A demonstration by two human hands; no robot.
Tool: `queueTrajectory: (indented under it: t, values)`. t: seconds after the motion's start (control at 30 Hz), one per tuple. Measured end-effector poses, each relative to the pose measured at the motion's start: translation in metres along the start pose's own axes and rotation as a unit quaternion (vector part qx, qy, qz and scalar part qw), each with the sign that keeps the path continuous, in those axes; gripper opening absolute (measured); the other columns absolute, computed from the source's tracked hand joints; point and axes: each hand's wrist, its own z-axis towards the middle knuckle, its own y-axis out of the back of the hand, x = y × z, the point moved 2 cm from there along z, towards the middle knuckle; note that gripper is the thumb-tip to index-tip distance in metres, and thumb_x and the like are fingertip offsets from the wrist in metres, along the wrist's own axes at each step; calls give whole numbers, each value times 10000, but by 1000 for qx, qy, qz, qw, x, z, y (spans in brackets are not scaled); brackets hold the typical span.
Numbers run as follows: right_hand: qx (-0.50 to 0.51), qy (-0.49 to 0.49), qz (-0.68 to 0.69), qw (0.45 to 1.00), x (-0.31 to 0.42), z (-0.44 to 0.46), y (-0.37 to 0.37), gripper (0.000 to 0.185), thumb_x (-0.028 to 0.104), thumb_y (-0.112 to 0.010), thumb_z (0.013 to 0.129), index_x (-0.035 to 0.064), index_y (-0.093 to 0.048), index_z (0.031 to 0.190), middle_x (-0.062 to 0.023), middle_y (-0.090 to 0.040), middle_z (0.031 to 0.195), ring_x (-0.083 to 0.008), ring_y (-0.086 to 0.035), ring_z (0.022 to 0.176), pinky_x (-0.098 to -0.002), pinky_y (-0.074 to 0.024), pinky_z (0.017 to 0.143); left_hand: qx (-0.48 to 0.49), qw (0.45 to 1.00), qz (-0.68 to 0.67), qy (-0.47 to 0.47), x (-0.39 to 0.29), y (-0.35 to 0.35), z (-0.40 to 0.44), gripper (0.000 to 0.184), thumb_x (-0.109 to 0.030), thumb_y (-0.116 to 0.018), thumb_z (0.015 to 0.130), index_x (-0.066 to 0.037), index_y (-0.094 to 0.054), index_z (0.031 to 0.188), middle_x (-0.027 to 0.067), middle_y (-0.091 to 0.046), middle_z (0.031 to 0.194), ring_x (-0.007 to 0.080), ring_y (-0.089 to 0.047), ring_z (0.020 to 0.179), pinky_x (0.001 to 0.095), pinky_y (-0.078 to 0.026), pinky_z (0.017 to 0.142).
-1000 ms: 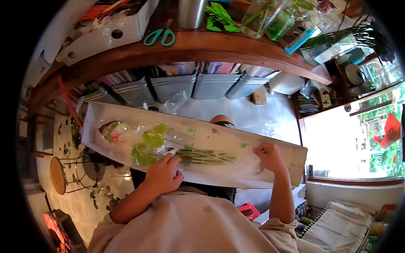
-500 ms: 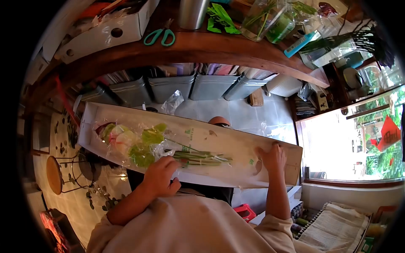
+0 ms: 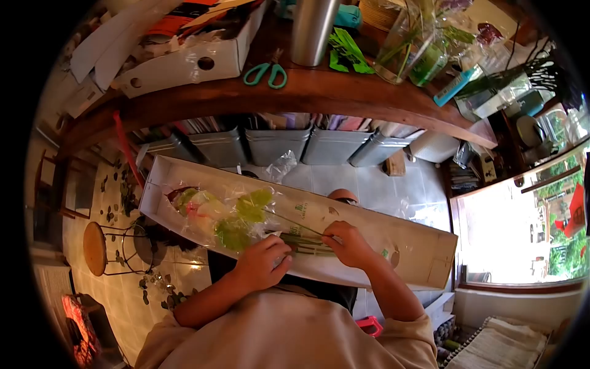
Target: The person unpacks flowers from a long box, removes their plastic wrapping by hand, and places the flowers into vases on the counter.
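We look down on a long, shallow cardboard box (image 3: 424, 249) lying aslant before the wearer, in front of the beige shirt (image 3: 276, 332). Within it we find the cut flowers: pale and pink blooms (image 3: 206, 206) in clear wrap toward the left end, broad green blooms (image 3: 252, 207) just beside them, and a bundle of flower stems (image 3: 310, 248) running toward the middle. The right hand (image 3: 349, 245) is inside the box, its grip narrow, thumb and fingertips pinching a single thin stem (image 3: 292, 222) that rises from the green blooms and lies apart from the bundle. The left hand (image 3: 264, 263) is at the near side of the box, fingers curled, just beside the bundle's upper part and the wrap; we cannot tell whether its grip encloses anything.

Beyond the box we note a wooden worktop (image 3: 236, 98), bearing teal-handled scissors (image 3: 266, 74), a metal tumbler (image 3: 315, 31), a bright green wrapper (image 3: 349, 52) and a glass vase (image 3: 391, 63) with stems in it. Beneath it we see a row of grey bins (image 3: 278, 144); at left, a round-seated stool (image 3: 94, 249) stands on the floor.
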Motion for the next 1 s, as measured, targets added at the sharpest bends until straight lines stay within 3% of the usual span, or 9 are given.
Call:
queueTrajectory:
  t: [0.13, 0.2, 0.3, 0.33, 0.43, 0.53, 0.7, 0.83, 1.0]
  values:
    - [-33, -38, 87, 995, -2, -11, 7, 110, 84, -733, 933, -13, -733, 984, -166, -708, 966, -311, -663, 907, -372, -521, 803, 43, 997, -41, 53, -3, -5, 6, 220, -146, -744, 903, -9, -698, 1069, 120, -673, 950, 287, -677, 819, 360, -554, 723]
    - [-28, -88, 104, 990, 0, -20, 10, 106, 82, -731, 943, -6, -739, 1002, -159, -709, 960, -280, -671, 893, -354, -521, 782, 49, 993, -73, 81, -13, -8, 15, 245, -183, -752, 921, 0, -699, 1075, 100, -676, 911, 220, -658, 759, 333, -544, 699]
    - [-8, -57, 121, 991, 1, -23, 13, 104, 37, -729, 949, -27, -728, 1031, -122, -722, 960, -189, -673, 868, -327, -519, 811, 97, 969, -145, 176, -27, -18, 39, 288, -254, -718, 972, 14, -683, 1073, 91, -678, 859, 189, -667, 751, 338, -537, 693]
    - [-11, -51, 115, 992, 2, -25, 14, 106, 35, -730, 947, -28, -728, 1032, -122, -719, 953, -196, -673, 870, -325, -519, 806, 118, 954, -172, 218, -30, -22, 44, 310, -281, -698, 992, 18, -674, 1070, 92, -679, 843, 191, -677, 762, 347, -537, 696]
    - [-13, -20, 96, 995, 2, -26, 18, 115, 29, -735, 936, -29, -727, 1036, -122, -710, 943, -220, -673, 880, -327, -524, 797, 67, 916, -329, 217, -4, -60, 56, 336, -303, -657, 1038, 32, -673, 1049, 60, -675, 802, 127, -645, 713, 311, -522, 653]
    - [-15, 16, 70, 997, 0, -29, 23, 138, 23, -746, 917, -28, -725, 1044, -129, -702, 958, -248, -678, 894, -339, -535, 799, 61, 894, -343, 283, -4, -71, 56, 316, -272, -611, 1070, 32, -679, 1022, 47, -681, 794, 102, -622, 647, 280, -513, 613]
    - [-57, 30, 23, 998, -2, -34, 26, 230, 13, -757, 868, -16, -720, 1093, -154, -690, 1012, -306, -685, 908, -369, -547, 812, -103, 891, -372, 239, -6, -72, 55, 278, -223, -595, 1079, 32, -686, 1011, 47, -683, 798, 83, -596, 599, 249, -497, 556]
    - [-54, -4, 43, 998, -9, -35, 21, 178, 5, -755, 860, -14, -711, 1031, -142, -689, 999, -252, -678, 870, -355, -552, 784, -180, 884, -366, 229, -12, -56, 52, 262, -200, -607, 1073, 38, -682, 993, 53, -684, 806, 80, -594, 603, 234, -485, 541]
    - [-93, 3, 29, 995, -16, -35, 10, 185, 9, -792, 822, 7, -718, 992, -139, -687, 981, -249, -679, 834, -337, -557, 747, -301, 898, -303, 104, -11, 3, 59, 208, -182, -577, 1083, 8, -658, 1053, 49, -658, 797, 75, -570, 618, 230, -471, 537]
